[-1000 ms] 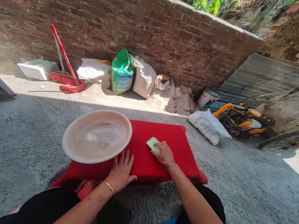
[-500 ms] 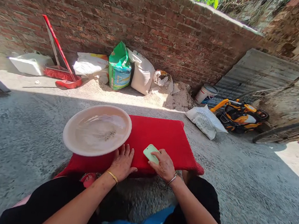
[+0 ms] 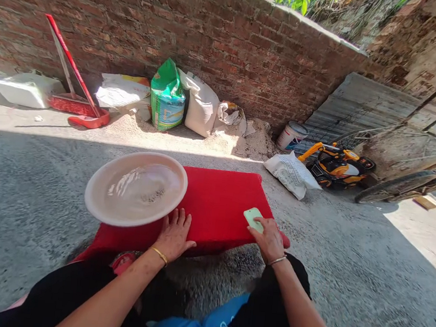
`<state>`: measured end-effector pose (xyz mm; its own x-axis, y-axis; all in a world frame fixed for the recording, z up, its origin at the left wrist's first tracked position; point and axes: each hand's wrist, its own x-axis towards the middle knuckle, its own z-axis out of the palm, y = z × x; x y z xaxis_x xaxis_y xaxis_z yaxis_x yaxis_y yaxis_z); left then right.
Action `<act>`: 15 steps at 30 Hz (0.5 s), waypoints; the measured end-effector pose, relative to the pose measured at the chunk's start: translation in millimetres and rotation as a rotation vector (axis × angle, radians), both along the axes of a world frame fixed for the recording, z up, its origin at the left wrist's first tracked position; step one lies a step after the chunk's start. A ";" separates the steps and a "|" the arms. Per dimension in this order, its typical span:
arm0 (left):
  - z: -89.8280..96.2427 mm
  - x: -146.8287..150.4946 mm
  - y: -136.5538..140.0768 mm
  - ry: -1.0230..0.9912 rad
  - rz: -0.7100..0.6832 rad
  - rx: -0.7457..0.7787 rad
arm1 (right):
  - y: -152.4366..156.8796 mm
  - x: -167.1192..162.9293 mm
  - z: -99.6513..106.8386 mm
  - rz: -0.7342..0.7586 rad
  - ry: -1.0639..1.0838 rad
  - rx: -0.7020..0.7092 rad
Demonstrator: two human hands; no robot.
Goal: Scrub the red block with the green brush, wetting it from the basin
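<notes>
A low bench or stool draped in red cloth [image 3: 222, 197] stands in front of me. On its left part rests a wide pale basin [image 3: 98, 208] with water and some dark bits inside. My left hand [image 3: 174, 236] lies flat on the cloth by the basin's near rim, fingers spread. Near the cloth's right end, my right hand [image 3: 271, 239] grips a light green, flat, rounded slab [image 3: 252, 215] with a small hole at its far end. The slab sits on the cloth, so its underside is hidden.
Along the brick wall [image 3: 228, 56] stand a red dustpan [image 3: 91, 119], a green sack [image 3: 167, 97], a white sack [image 3: 202, 105] and a bucket [image 3: 292, 135]. At the right are a white bag [image 3: 292, 173], a yellow toy excavator [image 3: 339, 167] and a wheeled cart [image 3: 397, 186].
My right hand has slid the green slab to the right across the red cloth. My left hand stays beside the basin. The whole view has shifted slightly.
</notes>
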<state>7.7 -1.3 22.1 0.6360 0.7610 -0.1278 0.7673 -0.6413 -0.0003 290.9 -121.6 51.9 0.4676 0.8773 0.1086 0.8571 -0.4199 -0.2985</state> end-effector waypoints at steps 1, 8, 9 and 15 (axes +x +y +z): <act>-2.1 -1.0 0.4 0.001 0.003 0.006 | 8.6 -27.5 -4.0 0.105 0.033 -0.003; -4.6 -0.6 -1.2 0.015 -0.004 0.025 | 4.2 -30.8 -11.9 0.164 0.076 -0.088; -3.3 0.5 -2.3 0.014 -0.001 0.024 | -9.6 -4.9 -10.3 0.062 0.058 -0.108; -7.2 6.2 -9.6 -0.052 0.006 0.039 | -70.6 110.6 -12.1 -0.456 -0.028 -0.116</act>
